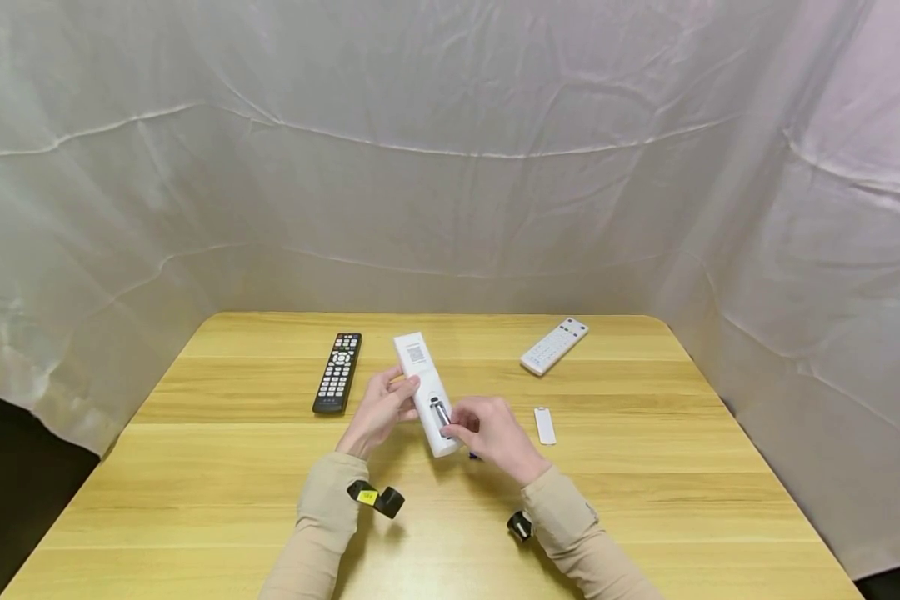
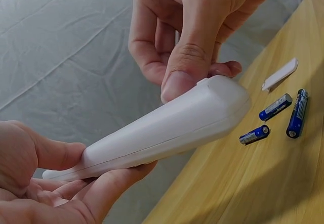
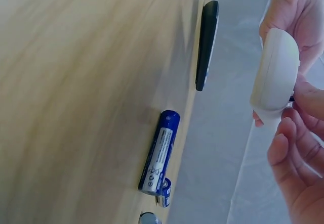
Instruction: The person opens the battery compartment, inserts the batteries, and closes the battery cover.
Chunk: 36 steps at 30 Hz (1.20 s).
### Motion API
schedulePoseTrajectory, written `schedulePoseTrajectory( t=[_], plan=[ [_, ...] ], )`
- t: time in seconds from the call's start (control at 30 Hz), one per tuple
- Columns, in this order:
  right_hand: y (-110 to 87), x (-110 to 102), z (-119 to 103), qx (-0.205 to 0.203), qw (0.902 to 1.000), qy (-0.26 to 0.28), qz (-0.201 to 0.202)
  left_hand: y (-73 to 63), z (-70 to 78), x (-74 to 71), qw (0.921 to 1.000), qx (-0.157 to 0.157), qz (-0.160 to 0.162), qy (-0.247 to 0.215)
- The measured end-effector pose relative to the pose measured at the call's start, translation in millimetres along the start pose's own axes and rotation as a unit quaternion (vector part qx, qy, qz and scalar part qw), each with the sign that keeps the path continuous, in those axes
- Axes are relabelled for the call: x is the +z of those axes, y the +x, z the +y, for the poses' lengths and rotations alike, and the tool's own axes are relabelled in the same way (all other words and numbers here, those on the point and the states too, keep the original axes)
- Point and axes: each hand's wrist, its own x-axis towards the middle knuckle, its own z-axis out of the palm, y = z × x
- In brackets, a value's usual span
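Observation:
A white remote control (image 1: pixel 427 387) is held above the table, its back turned up and the battery compartment uncovered. My left hand (image 1: pixel 382 407) grips it along the sides near the middle, thumb on the back edge. A battery (image 1: pixel 440 412) shows in the compartment. At the compartment's lower end, my right hand (image 1: pixel 495 433) pinches at the battery with thumb and curled fingers; the fingertips partly hide it. In the left wrist view, blue batteries (image 2: pixel 297 114) lie on the table beyond the remote's end. A white battery cover (image 1: pixel 544 426) lies right of my right hand.
On the wooden table (image 1: pixel 232 483), a black remote (image 1: pixel 337 372) lies to the left, buttons up. Farther back on the right is another white remote (image 1: pixel 555 346), also buttons up. Pale fabric (image 1: pixel 450 208) hangs behind the table and along its sides.

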Motion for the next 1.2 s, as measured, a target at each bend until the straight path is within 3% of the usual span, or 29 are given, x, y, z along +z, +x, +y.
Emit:
schedulePoseTrajectory(
  t=[0.2, 0.47, 1.2],
  plan=[
    [0.1, -0.8, -1.3, 0.062, 0.9973, 0.036, -0.014, -0.4, 0.7, 0.3, 1.0000, -0.002, -0.005, -0.006],
    [0.0, -2.1, 1.3, 0.107, 0.9925, 0.046, -0.038, -0.9, 1.2, 1.7, 0.9999, -0.006, -0.012, -0.007],
    [1.1, -3.7, 5.2, 0.153, 0.9833, 0.082, -0.055, -1.0, 1.9, 0.9, 0.9994, -0.006, -0.035, 0.003]
  ],
)
